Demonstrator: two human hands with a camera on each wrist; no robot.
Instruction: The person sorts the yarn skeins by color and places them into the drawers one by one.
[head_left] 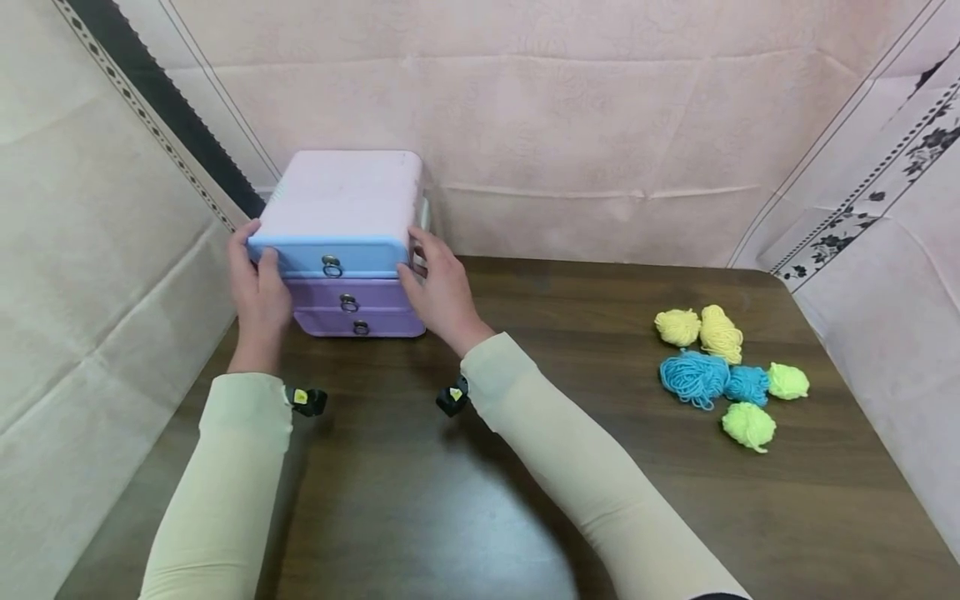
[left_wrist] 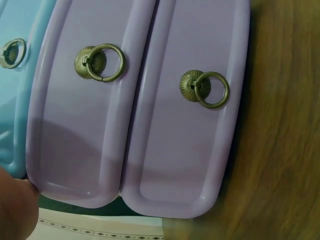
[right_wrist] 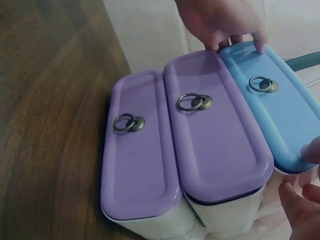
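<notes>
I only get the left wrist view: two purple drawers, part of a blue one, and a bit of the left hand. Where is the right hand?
Observer: In the head view, the right hand grips the right end of the blue drawer.
Operator: And the left hand? I see only a sliver.
Observer: Its thumb rests on the front face, near the left end.
Operator: Anything off to the right?
Observer: Yes, six balls of yarn lie on the right side of the table: two yellow, two blue, two yellow-green.
</notes>
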